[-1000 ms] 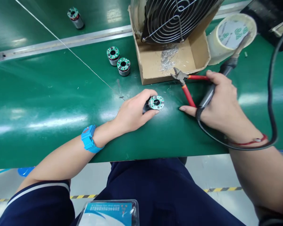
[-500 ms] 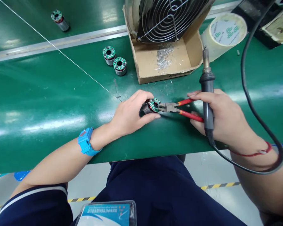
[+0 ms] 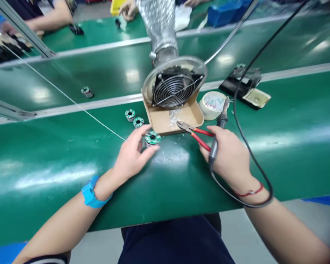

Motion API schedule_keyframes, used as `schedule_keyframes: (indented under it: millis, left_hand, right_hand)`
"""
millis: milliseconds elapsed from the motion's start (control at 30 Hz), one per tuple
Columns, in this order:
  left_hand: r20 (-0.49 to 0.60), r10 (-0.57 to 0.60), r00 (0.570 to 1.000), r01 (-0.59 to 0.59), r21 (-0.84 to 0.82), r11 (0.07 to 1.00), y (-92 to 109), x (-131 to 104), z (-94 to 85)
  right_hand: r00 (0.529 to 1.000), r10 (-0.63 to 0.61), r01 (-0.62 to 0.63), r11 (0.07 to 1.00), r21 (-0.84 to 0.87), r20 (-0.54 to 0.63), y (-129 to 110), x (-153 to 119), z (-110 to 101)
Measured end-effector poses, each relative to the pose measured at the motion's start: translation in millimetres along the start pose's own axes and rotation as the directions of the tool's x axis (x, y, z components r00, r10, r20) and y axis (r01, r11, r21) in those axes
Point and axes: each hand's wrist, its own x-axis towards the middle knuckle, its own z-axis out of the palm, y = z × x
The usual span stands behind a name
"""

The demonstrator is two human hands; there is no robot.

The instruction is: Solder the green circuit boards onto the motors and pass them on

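Note:
My left hand (image 3: 132, 152), with a blue wrist strap (image 3: 92, 192), has its thumb and fingers around a small motor stator (image 3: 153, 138). The stator's round green circuit board faces up, and the thumb covers part of its metal body. My right hand (image 3: 231, 156) grips red-handled diagonal cutters (image 3: 202, 138) and a soldering iron (image 3: 215, 145) together. The cutters' jaws lie over the front of a cardboard box (image 3: 165, 127), apart from the stator. Pointing up and away is the iron's tip. Two more stators, a nearer one (image 3: 138, 122) and a farther one (image 3: 130, 115), stand just beyond my left hand.
A fan (image 3: 173, 91) with a foil duct (image 3: 159, 22) sits in the box near wire clippings. Right of it are a tape roll (image 3: 209, 104) and an iron stand (image 3: 246, 88). Another stator (image 3: 87, 92) lies farther back. Co-workers' hands (image 3: 128, 9) show across the bench.
The cutters have left the stator's board and moved over the box front. My left hand has shifted the stator away from me and turned it upright. The camera view has tilted up.

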Motion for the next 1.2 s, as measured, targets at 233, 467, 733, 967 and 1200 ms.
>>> schedule_keyframes:
  millis: [233,467,733,967,1200]
  left_hand:
    - [-0.281,-0.296,0.913,0.304,-0.017,0.953,-89,102,-40.0]
    - [-0.339,-0.39,0.856,0.471,0.202,0.859,-137,186,-38.0]
    - [-0.357,-0.478,0.803,0.595,0.42,0.685,-144,183,-70.0]
    - [-0.6,-0.579,0.552,0.833,0.428,0.351,-166,154,-152.1]
    - [-0.537,-0.542,0.646,0.763,0.453,0.461,-171,139,-161.4]
  right_hand:
    - [0.997,0.061,-0.051,0.979,0.197,-0.045,-2,14,19]
    - [0.97,0.167,-0.092,0.926,0.367,-0.179,15,26,27]
    - [0.963,0.237,-0.156,0.879,0.45,-0.13,19,23,20]
    - [0.969,0.232,-0.166,0.86,0.483,-0.08,21,27,20]
    - [0.973,0.228,-0.179,0.854,0.489,-0.041,20,28,16]
